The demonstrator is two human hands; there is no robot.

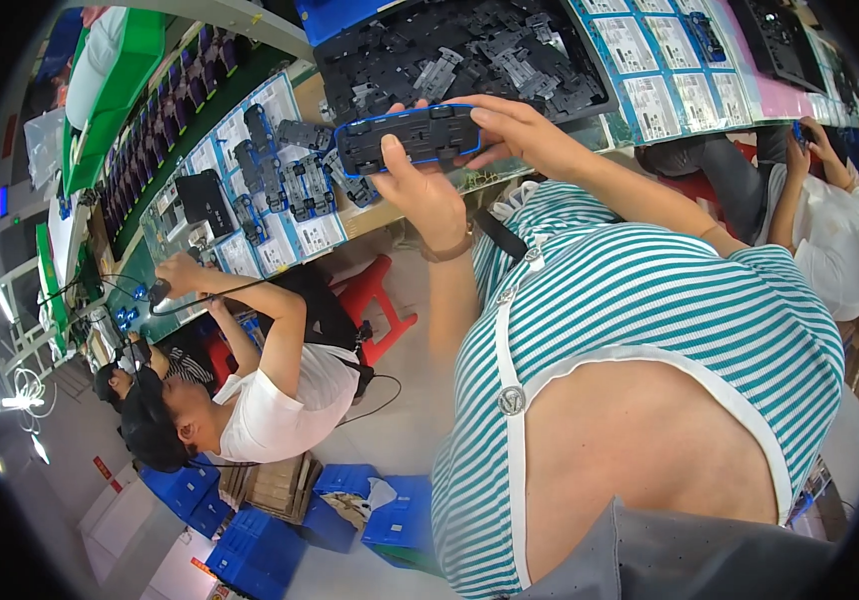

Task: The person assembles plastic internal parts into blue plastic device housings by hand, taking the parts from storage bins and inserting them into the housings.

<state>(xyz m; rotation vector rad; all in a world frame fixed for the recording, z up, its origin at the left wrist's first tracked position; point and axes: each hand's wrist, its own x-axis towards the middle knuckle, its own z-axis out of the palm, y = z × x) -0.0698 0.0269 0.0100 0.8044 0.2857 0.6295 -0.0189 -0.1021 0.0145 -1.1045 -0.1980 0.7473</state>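
Observation:
A toy car [413,142] with a black underside and a blue rim is held bottom up above the table's near edge. My left hand [426,200] is closed on its near side, thumb pressed on the black underside and fingertips showing beyond the far edge. At its right end, my right hand [522,133] also grips it, fingers along the far corner and thumb below. Just beyond lies a black tray [350,60] full of loose black chassis pieces [440,72]. Several assembled toy car undersides [305,187] sit in a group left of my hands.
Printed sheets [653,105] cover the table to the right, with a blue toy car [705,38] on them. On the left, a person in a white shirt [285,400] holds a corded tool. A red stool [378,300] and blue crates [258,550] stand on the floor. Another person [830,235] works at right.

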